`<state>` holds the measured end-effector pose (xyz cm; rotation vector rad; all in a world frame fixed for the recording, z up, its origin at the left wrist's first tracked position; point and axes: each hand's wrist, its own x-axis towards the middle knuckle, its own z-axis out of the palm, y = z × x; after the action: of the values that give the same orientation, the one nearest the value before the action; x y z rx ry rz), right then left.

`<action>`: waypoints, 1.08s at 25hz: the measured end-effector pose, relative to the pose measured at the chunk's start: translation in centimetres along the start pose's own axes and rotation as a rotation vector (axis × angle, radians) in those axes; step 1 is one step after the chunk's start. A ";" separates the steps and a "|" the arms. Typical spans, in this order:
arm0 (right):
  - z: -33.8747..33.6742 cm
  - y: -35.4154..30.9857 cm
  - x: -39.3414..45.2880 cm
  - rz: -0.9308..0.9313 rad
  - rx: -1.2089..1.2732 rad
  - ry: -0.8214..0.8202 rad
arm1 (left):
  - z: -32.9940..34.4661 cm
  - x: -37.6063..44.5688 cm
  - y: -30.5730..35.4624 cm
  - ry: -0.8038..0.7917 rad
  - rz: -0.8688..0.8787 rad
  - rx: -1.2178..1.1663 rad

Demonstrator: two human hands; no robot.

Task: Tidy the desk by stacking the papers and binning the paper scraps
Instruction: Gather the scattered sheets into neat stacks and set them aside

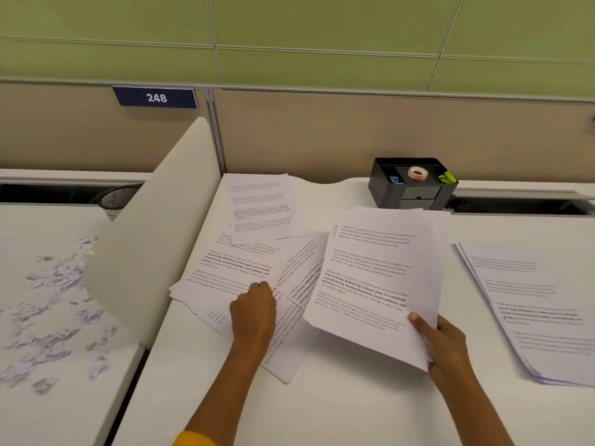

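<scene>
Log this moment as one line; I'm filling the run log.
left hand: pinches loose sheet | right hand: holds gathered stack | scraps: unbinned, left desk

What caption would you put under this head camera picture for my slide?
Right hand holds a sheaf while the left hand gathers loose papers; scraps wait next door.

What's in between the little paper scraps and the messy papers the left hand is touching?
In the head view, a white divider panel stands between the paper scraps on the neighbouring desk and the loose papers under the left hand.
</scene>
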<state>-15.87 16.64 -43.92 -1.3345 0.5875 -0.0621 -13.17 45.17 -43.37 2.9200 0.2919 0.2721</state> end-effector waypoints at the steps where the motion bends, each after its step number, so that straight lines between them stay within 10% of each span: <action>1: -0.1 0.1 0.1 -0.011 -0.006 0.003 | -0.3 0.0 0.2 0.034 -0.037 -0.067; 8: 1.5 1.8 -0.3 -0.017 -0.075 -0.060 | -1.7 -2.6 4.7 0.172 0.168 -0.607; 17: 2.4 2.2 -1.0 -0.011 -0.065 -0.086 | 0.6 -6.7 8.6 -0.012 0.585 -0.518; 27: 1.2 0.9 -1.3 0.008 -0.033 -0.076 | -2.0 -0.7 2.9 -0.067 -0.075 -0.823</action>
<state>-16.74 18.46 -44.14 -1.3604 0.5317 0.0050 -13.77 42.53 -40.92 2.0968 0.2089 0.2131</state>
